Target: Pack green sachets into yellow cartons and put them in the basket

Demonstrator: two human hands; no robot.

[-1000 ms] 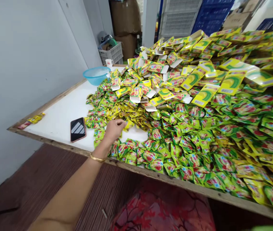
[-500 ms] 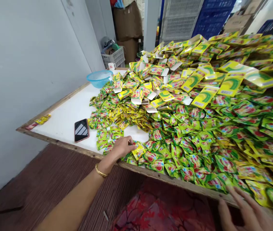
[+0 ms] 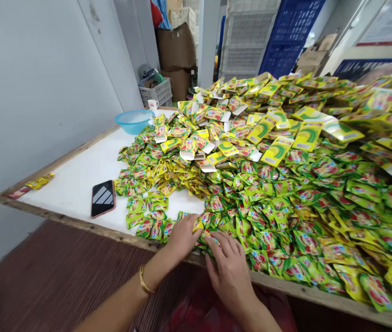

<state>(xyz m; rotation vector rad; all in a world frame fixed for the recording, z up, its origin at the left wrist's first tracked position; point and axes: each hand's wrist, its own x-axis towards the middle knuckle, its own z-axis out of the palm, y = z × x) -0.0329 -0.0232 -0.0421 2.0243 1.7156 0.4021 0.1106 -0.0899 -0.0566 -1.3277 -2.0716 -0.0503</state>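
Note:
A small yellow sachet is pinched in my left hand, low over the table's front edge; the fingers partly hide it. Close beside it, my right hand has its fingers stretched out and the thumb apart, fingertips on a green sachet with red print. Green sachets lie in a thick spread to the right of both hands. Small groups of green sachets lie left of them. Behind is a heap of yellow sachets.
Yellow-green cartons are piled at the back. A phone lies on the white tabletop, left of the sachets. Beyond stand a blue basin, a white cup and stacked crates. A wooden rim edges the table. Part of another person shows far right.
My right hand has come from the lower right to beside my left hand, its fingertips now on a green sachet. My left hand still holds the yellow sachet. The view has shifted somewhat.

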